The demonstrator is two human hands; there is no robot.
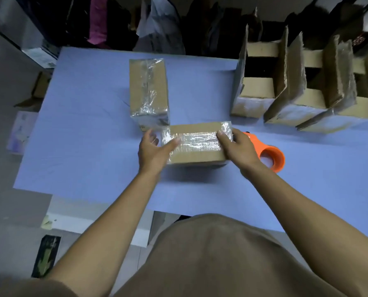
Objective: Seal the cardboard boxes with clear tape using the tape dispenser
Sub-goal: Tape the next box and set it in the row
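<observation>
On blue table [88, 159], near middle: small box [197, 156], lying flat, long side left to right, clear tape [198, 140] shining along top seam and wrapping both ends. Left hand [152, 152] at box's left end, thumb laid on taped top, fingers curled round far corner, gripping. Right hand [239, 150] at right end, thumb pressed on tape, fingers wrapped over end face, gripping likewise. Just behind right hand, partly hidden by wrist: orange dispenser [272, 156], lying on table, touching neither box as far as can be seen. Just beyond left hand: second box [148, 91], closed, long side running away, tape down its top and over near end; near corner close to small box's far left corner, contact not clear. Far right of table: row of open boxes [294, 82], flaps standing up, torn edges, tape on near faces. Bottom of view: brown shirt [211, 258], bare forearms reaching forward. Background dark, blurred, not readable.
</observation>
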